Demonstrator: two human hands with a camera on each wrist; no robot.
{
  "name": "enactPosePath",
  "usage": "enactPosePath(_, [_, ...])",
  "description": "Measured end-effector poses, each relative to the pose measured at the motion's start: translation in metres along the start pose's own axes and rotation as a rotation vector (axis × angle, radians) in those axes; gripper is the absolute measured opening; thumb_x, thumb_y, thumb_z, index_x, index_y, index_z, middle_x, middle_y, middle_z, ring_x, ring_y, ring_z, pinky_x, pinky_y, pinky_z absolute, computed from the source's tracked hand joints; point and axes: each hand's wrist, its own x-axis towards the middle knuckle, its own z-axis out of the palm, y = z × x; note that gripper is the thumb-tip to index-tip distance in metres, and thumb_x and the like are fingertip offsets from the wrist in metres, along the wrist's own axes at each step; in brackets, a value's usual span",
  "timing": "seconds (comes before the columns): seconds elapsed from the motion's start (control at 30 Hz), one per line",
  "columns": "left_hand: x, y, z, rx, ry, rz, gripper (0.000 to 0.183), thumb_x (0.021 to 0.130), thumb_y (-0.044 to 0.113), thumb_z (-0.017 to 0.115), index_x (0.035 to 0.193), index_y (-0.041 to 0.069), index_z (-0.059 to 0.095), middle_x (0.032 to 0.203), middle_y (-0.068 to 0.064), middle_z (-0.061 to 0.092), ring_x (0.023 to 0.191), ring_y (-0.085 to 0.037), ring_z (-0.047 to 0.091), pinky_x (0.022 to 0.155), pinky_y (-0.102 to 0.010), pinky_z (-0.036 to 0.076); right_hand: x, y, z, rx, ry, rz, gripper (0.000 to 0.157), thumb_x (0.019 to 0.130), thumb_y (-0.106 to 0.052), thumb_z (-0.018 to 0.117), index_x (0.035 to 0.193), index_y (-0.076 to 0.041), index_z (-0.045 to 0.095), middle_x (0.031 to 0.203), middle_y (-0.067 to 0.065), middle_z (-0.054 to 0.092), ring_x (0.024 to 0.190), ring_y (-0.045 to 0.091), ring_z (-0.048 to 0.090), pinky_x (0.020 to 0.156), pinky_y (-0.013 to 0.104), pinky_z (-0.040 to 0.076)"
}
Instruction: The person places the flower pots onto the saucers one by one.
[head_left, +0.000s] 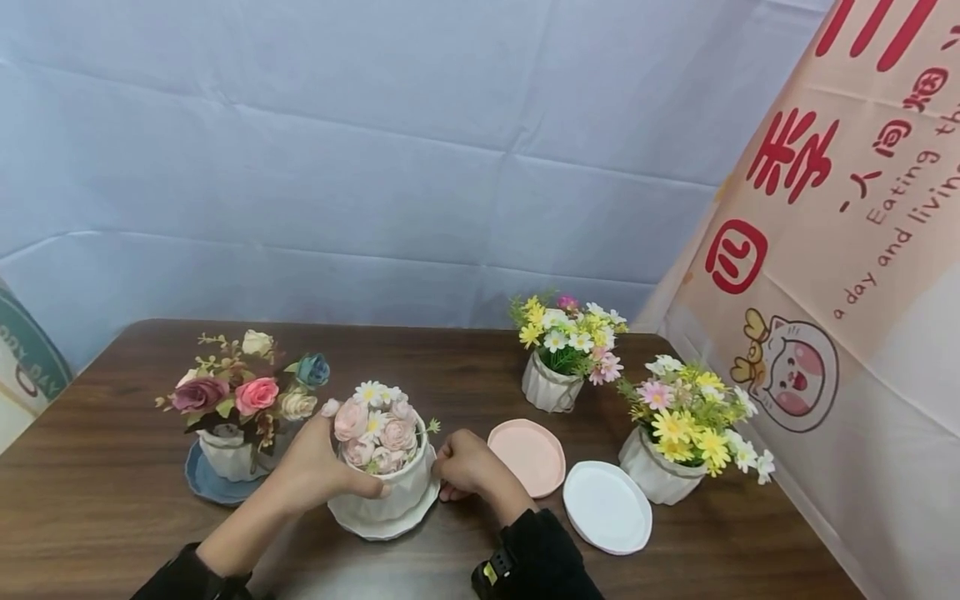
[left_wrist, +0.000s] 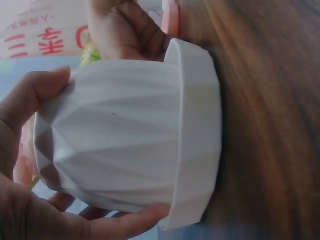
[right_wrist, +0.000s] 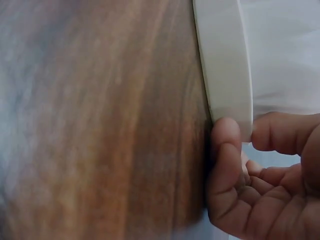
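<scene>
A white faceted flower pot (left_wrist: pixel 115 130) holds pale pink roses and small white daisies (head_left: pixel 378 429). It stands upright in a white saucer (head_left: pixel 378 531) near the middle of the table. My left hand (head_left: pixel 318 467) grips the pot from its left side, thumb at the near rim and fingers round the far side. At the saucer's right edge, my right hand (head_left: pixel 468 465) pinches the rim between thumb and fingers. The right wrist view shows this saucer wall (right_wrist: pixel 225 65) close over the wood, with a fingertip at its lower edge.
To the left, a pot of mixed roses (head_left: pixel 232 454) stands on a blue saucer (head_left: pixel 201 479). A pink saucer (head_left: pixel 527 458) and another white saucer (head_left: pixel 607 508) lie to the right. Beyond them are two pots of yellow and white flowers (head_left: pixel 551 383), (head_left: pixel 660 471).
</scene>
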Motion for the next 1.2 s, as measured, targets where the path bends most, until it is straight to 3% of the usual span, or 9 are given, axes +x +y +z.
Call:
enactPosePath(0.37, [-0.0061, -0.004, 0.0009, 0.054, -0.027, -0.026, 0.085, 0.044, 0.02, 0.093, 0.118, 0.001, 0.055, 0.106, -0.007, 0.062, 0.099, -0.019, 0.056, 0.09, -0.038, 0.041, -0.0011, -0.0006, -0.0007, 0.021, -0.01, 0.006, 0.023, 0.084, 0.005, 0.055, 0.062, -0.003, 0.052, 0.057, 0.008, 0.055, 0.046, 0.012, 0.055, 0.043, 0.025, 0.048])
enactPosePath(0.67, [-0.0082, -0.0063, 0.0031, 0.097, -0.03, -0.078, 0.086, 0.047, 0.027, 0.092, 0.12, 0.001, 0.053, 0.107, -0.01, 0.059, 0.1, -0.022, 0.054, 0.089, -0.04, 0.042, -0.0035, -0.0005, -0.002, -0.003, -0.014, -0.008, 0.017, 0.082, 0.004, 0.054, 0.067, -0.002, 0.054, 0.057, 0.009, 0.057, 0.048, 0.015, 0.057, 0.045, 0.027, 0.049])
enactPosePath(0.97, [-0.0079, -0.0082, 0.0021, 0.117, -0.032, -0.061, 0.09, 0.048, 0.03, 0.092, 0.123, 0.002, 0.051, 0.111, -0.011, 0.058, 0.104, -0.026, 0.053, 0.092, -0.045, 0.041, -0.0049, -0.0024, 0.001, -0.04, 0.007, -0.045, 0.018, 0.082, 0.006, 0.053, 0.066, -0.002, 0.05, 0.058, 0.01, 0.056, 0.048, 0.016, 0.057, 0.045, 0.029, 0.049])
enactPosePath(1.2, [-0.0056, -0.0089, 0.0015, 0.132, -0.028, -0.068, 0.09, 0.046, 0.03, 0.092, 0.122, 0.0, 0.052, 0.109, -0.013, 0.059, 0.103, -0.027, 0.053, 0.092, -0.046, 0.041, -0.0017, -0.0063, 0.0004, -0.071, 0.021, -0.021, 0.025, 0.079, 0.01, 0.049, 0.058, -0.004, 0.049, 0.05, 0.009, 0.056, 0.045, 0.015, 0.057, 0.044, 0.028, 0.05])
